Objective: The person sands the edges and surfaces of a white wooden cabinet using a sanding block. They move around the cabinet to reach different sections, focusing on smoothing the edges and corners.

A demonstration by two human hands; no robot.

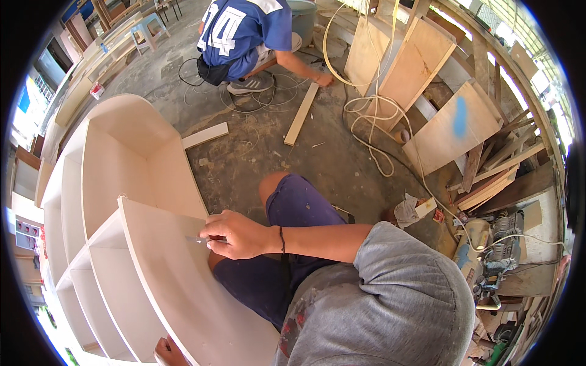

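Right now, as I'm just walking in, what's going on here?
Someone seated has a small flat tool in their right hand's grip, by the side panel of a pale shelf unit. Their left hand is at the panel's edge, partly out of view. Ahead, a crouching person in a blue shirt has a hand near a wooden strip on the floor.

The right forearm (320,240) stretched leftward to mid-frame, the right hand (233,235) curled in a pinch; the left hand (170,352) showed partly, lower left.
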